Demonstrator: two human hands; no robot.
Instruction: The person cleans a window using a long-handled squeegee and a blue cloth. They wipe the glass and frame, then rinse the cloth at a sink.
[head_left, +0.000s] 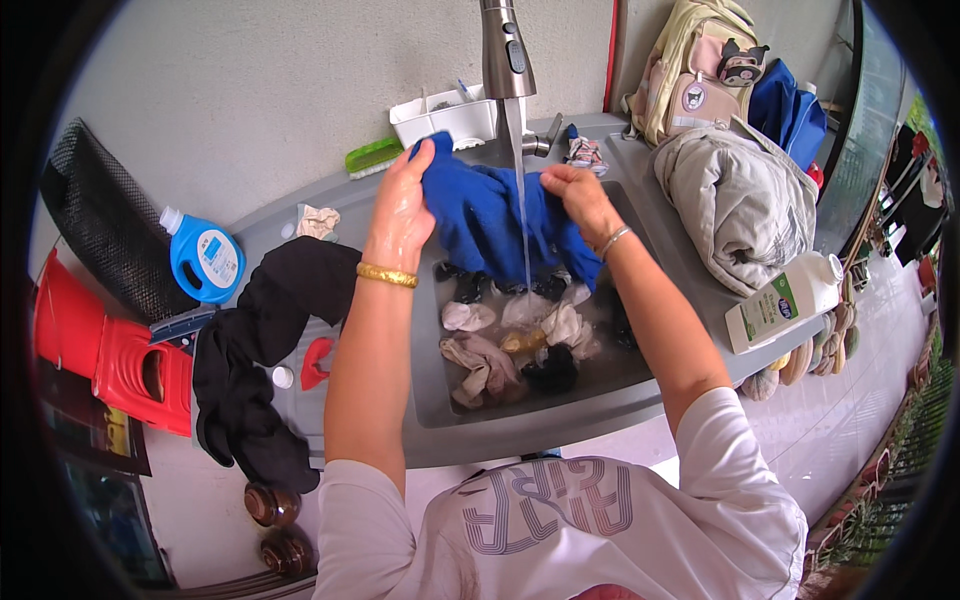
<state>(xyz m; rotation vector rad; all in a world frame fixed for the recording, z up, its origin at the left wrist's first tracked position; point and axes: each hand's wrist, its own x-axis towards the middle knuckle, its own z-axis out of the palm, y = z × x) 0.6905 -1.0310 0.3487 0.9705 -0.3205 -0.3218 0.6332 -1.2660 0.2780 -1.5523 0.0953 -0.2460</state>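
Observation:
A wet blue garment [472, 215] is stretched between my two hands over the sink. My left hand [402, 200] grips its upper left edge, with a gold bangle on that wrist. At its right side, my right hand [584, 203] pinches the fabric; a silver bracelet circles this wrist. Water from the tap [509, 62] runs down across the cloth. Whether it is a shirt or something else cannot be made out. Below, the grey sink basin [432, 392] holds cloudy water with several small pieces of laundry, among them a pinkish-grey piece [485, 365] and a black piece [550, 370].
On the left of the counter lie black clothing [290, 295], a blue detergent bottle [205, 258] and a red cloth [317, 362]. A white caddy [445, 118] and green brush [374, 156] stand behind. A grey garment [735, 200], white bottle [785, 302] and backpack [700, 75] occupy the right.

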